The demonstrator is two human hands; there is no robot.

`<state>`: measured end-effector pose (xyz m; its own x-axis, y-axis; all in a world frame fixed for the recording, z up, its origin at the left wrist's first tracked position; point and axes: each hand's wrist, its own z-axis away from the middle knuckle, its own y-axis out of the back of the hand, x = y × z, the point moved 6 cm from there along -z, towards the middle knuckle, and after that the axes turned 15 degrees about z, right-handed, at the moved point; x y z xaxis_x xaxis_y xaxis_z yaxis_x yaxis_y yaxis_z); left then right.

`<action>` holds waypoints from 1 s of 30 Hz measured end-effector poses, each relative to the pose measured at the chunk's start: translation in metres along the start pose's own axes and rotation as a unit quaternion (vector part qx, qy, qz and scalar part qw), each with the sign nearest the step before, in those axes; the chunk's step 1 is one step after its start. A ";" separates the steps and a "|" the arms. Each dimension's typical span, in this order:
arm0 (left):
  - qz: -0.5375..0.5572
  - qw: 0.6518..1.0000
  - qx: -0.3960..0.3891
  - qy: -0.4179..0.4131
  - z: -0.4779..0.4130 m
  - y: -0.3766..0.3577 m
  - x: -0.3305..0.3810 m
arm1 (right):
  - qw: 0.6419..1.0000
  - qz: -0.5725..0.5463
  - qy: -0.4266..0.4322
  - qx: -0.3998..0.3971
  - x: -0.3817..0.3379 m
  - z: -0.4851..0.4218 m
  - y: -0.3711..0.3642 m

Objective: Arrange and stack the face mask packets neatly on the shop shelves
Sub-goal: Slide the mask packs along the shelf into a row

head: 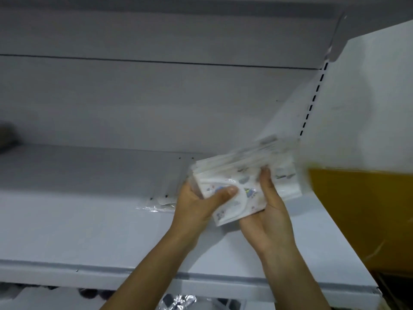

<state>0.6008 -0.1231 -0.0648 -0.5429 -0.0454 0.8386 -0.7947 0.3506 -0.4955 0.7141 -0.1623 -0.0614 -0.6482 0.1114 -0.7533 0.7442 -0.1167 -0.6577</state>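
Note:
Both my hands hold a thick bundle of face mask packets [241,175] above the right part of the white shelf [89,220]. The packets are clear sleeves with white masks printed with small cartoon figures. My left hand [201,202] grips the bundle's left end, thumb pressed across the front packet. My right hand [270,209] grips the right side from below, fingers curled over the front. The far end of the bundle is blurred. Another clear packet [161,200] lies flat on the shelf just left of my left hand.
The shelf's grey back panel [156,97] rises behind. A slotted upright [312,101] and a white side panel [368,97] close the right end. A yellow panel [362,215] stands at the right. Below the shelf's front edge, more packaged goods [178,300] show.

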 end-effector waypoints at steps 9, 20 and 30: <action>-0.261 0.961 -0.082 -0.030 0.013 0.018 0.030 | 0.914 0.350 0.095 0.180 -0.044 0.013 0.039; -0.264 0.964 -0.011 0.018 0.032 0.027 0.010 | 0.910 0.365 0.033 0.194 -0.016 0.021 0.035; -0.119 0.989 0.066 0.052 0.063 0.072 0.052 | 0.877 0.472 0.063 -0.061 0.003 0.044 -0.007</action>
<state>0.4980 -0.1587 -0.0714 -0.3113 -0.0132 0.9502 -0.9289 0.2155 -0.3013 0.6997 -0.2045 -0.0599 0.2829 0.1316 -0.9501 0.9566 -0.1106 0.2696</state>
